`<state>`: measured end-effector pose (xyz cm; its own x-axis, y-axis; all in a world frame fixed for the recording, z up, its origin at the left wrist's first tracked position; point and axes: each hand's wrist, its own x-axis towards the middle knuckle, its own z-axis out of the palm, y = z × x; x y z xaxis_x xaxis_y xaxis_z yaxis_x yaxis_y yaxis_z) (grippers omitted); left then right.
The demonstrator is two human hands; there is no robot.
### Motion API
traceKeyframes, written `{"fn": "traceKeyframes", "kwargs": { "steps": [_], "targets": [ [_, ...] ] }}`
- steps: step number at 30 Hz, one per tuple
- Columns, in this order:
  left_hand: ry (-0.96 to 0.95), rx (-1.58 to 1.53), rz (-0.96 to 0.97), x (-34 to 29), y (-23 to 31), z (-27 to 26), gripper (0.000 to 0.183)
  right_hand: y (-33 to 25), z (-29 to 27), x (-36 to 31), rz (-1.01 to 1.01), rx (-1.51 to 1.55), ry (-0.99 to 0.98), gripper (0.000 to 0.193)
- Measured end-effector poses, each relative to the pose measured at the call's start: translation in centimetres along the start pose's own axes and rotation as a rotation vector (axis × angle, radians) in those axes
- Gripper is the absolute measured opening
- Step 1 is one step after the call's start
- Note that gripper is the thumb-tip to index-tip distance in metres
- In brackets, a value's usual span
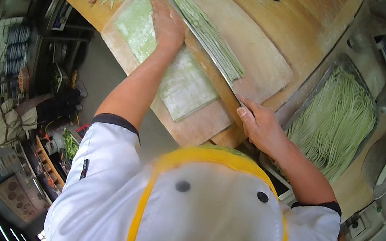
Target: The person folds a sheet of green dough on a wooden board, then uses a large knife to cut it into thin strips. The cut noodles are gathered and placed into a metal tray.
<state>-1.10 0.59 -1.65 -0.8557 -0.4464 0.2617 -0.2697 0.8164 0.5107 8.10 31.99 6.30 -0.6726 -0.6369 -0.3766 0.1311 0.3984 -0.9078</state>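
Our right hand (260, 127) grips the big knife (208, 64); our left hand (167, 25) presses flat on the green dough (178, 84). Many noodles (204, 29) are cut, much dough remains.

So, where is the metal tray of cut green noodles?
In the head view, the metal tray stands on the person's right, beside the wooden board and beyond the right hand.

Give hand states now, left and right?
Left hand: open, pressing flat on the folded green dough sheet.
Right hand: closed around the long knife's wooden handle.
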Motion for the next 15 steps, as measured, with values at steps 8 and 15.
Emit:
{"fn": "traceKeyframes", "kwargs": {
  "steps": [8,15],
  "targets": [
    [0.038,-0.090,-0.016,0.0,0.6,-0.4,0.061,-2.0,2.4,10.7,-0.456,-0.193,0.241,0.040],
    [0.097,-0.110,0.003,-0.5,0.8,-0.6,0.063,-7.5,2.9,22.2,-0.323,0.015,-0.007,0.042]
  ]
}}
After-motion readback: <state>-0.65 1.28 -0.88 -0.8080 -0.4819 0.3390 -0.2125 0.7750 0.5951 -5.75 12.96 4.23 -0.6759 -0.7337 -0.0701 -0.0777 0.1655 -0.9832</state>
